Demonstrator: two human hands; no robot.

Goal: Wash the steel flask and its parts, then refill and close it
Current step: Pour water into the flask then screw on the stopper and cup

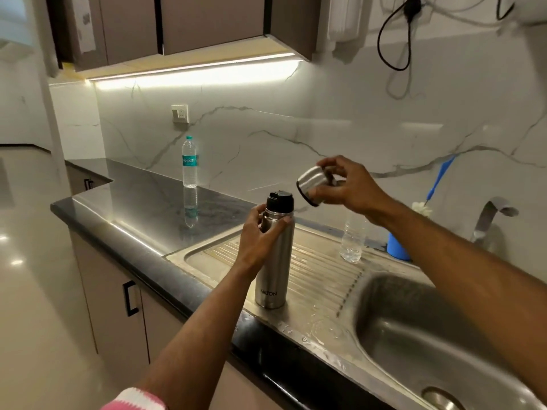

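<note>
A tall steel flask stands upright on the ribbed drainboard of the steel sink. A black stopper sits in its neck. My left hand grips the flask just below the stopper. My right hand holds the steel cup lid in the air, up and to the right of the flask's top, tilted with its dark rim facing down-left.
The sink basin lies at the right with a tap behind it. An empty clear bottle and a blue holder with a brush stand at the drainboard's back. A labelled water bottle stands on the dark counter.
</note>
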